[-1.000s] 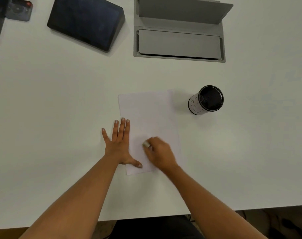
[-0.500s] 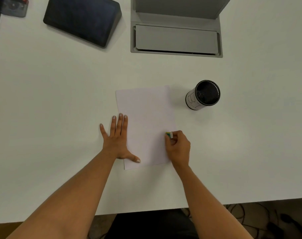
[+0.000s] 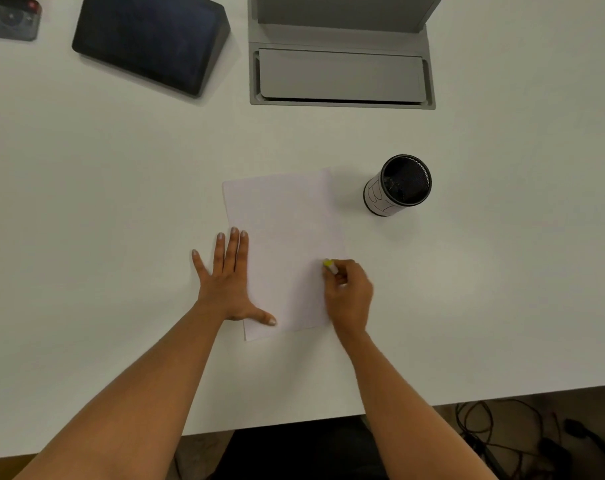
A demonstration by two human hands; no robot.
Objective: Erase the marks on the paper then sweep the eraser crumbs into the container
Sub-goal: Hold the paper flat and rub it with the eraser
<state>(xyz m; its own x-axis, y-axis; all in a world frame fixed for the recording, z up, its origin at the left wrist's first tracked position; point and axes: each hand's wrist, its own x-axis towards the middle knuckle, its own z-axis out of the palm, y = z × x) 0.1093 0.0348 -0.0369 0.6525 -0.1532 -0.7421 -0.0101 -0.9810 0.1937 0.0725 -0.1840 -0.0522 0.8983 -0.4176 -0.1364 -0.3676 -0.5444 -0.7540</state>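
Head view: a white paper lies mid-table. At its 8 o'clock edge the left hand presses flat, fingers spread. At its 4 o'clock edge the right hand pinches a small eraser. A black container stands apart at 2 o'clock, bare tabletop between.

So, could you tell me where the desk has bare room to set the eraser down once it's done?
The widest bare patch lies right of the paper, below the container, beside the right hand holding the eraser. Another lies left of the left hand. The far edge is crowded: tablet, grey cable box.
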